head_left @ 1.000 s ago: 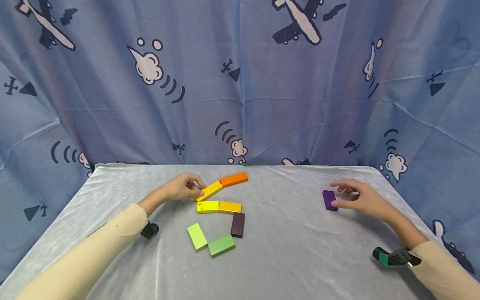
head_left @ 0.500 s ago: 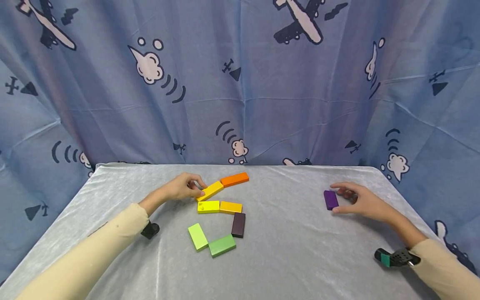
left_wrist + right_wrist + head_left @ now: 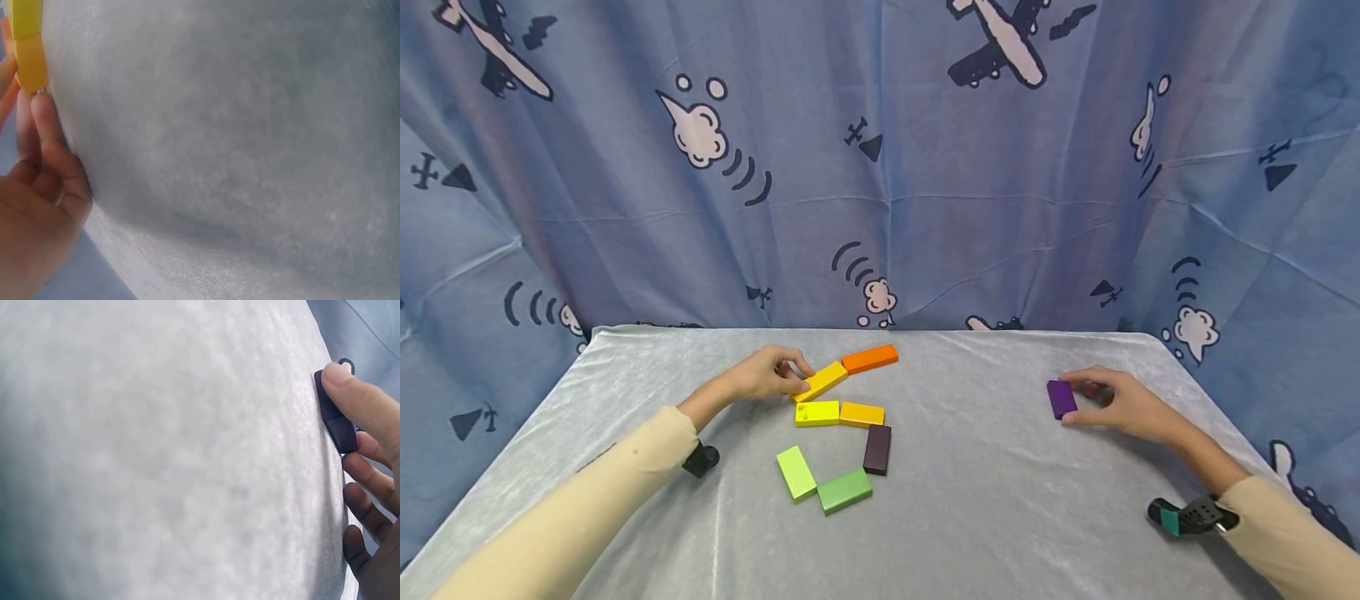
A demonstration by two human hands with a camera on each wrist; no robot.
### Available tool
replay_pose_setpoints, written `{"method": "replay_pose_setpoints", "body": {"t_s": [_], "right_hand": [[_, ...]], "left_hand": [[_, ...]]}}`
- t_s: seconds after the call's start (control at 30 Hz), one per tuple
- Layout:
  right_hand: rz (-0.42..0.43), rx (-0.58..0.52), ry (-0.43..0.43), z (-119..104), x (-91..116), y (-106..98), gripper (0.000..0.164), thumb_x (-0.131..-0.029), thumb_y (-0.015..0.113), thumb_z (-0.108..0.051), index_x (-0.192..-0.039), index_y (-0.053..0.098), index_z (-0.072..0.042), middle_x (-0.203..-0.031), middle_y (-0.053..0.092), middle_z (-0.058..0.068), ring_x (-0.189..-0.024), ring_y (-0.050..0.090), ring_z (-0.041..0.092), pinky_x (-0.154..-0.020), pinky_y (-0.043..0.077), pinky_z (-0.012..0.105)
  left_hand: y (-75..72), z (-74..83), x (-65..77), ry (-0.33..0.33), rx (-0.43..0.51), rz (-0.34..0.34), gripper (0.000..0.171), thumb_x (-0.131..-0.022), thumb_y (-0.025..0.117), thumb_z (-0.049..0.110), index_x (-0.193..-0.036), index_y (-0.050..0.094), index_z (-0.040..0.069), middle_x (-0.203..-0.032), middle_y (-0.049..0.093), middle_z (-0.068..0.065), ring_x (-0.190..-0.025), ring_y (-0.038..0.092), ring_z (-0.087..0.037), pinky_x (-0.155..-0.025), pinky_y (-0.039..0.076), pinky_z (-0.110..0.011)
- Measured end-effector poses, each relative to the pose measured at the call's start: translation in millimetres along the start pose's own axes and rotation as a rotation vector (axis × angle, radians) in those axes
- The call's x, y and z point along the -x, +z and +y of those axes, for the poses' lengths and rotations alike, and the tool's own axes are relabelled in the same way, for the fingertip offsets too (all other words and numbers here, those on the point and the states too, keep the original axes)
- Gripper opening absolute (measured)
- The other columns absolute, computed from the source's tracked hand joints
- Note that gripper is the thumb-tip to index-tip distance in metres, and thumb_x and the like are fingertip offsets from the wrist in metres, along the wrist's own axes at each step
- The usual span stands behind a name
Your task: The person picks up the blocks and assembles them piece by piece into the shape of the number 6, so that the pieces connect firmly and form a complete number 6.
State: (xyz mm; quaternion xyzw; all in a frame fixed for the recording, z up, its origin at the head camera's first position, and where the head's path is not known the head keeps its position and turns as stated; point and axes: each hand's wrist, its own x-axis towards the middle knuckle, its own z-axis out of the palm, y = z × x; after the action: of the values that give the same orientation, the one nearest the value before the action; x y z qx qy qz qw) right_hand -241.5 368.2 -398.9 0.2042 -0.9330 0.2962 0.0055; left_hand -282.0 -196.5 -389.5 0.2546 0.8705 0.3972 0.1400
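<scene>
My left hand point(image 3: 760, 375) pinches an amber-yellow block point(image 3: 824, 379), thumb on its near side and fingers on its far side. That block's far end meets an orange block point(image 3: 869, 358). Over on the right, my right hand point(image 3: 1120, 407) pinches a purple block point(image 3: 1062, 400) by its ends, with the thumb at the near end. In the right wrist view the thumb lies against the dark purple block point(image 3: 337, 422), and the other fingers are curled beside it. The left wrist view catches only part of the left hand point(image 3: 44, 206) and the amber block point(image 3: 31, 65).
Nearest the left hand's block lie a bright yellow block point(image 3: 817, 414) and a golden one point(image 3: 862, 415). A dark brown block point(image 3: 877, 450), a green block point(image 3: 845, 491) and a lime block point(image 3: 796, 474) curve below them on the grey cloth point(image 3: 985, 500). A blue curtain point(image 3: 880, 167) hangs behind.
My right hand's fingers have closed in on the purple block's far end after standing a little off it. The left hand and the other blocks have stayed put.
</scene>
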Motion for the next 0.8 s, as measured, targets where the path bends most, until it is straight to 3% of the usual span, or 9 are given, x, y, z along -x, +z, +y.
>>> {"method": "replay_pose_setpoints", "body": {"t_s": [0.23, 0.5, 0.8], "right_hand": [[0.003, -0.004, -0.006, -1, 0, -1, 0.061, -0.079, 0.09, -0.024, -0.131, 0.067, -0.001, -0.122, 0.066, 0.018, -0.102, 0.059, 0.03, -0.077, 0.05, 0.032], [0.03, -0.028, -0.037, -4, -1, 2, 0.058, -0.079, 0.091, -0.024, -0.129, 0.069, -0.005, -0.121, 0.068, 0.014, -0.101, 0.061, 0.028, -0.079, 0.05, 0.029], [0.04, -0.052, -0.045, -13, -7, 9, 0.058, -0.079, 0.091, -0.026, -0.13, 0.069, -0.01, -0.125, 0.067, 0.011, -0.104, 0.06, 0.028, -0.081, 0.051, 0.033]], "left_hand": [[-0.3, 0.2, -0.5, 0.002, 0.0, 0.002, 0.017, -0.095, 0.072, 0.005, -0.111, 0.072, -0.001, -0.086, 0.07, -0.007, -0.074, 0.061, -0.022, -0.063, 0.045, -0.031], [-0.4, -0.7, -1.4, 0.004, -0.004, 0.001, 0.017, -0.095, 0.072, 0.005, -0.111, 0.072, -0.001, -0.086, 0.071, -0.007, -0.073, 0.061, -0.019, -0.062, 0.044, -0.03], [0.0, -0.5, -0.4, 0.0, -0.009, 0.001, 0.017, -0.095, 0.073, 0.006, -0.111, 0.072, 0.0, -0.086, 0.071, -0.006, -0.073, 0.06, -0.018, -0.062, 0.044, -0.031]]}}
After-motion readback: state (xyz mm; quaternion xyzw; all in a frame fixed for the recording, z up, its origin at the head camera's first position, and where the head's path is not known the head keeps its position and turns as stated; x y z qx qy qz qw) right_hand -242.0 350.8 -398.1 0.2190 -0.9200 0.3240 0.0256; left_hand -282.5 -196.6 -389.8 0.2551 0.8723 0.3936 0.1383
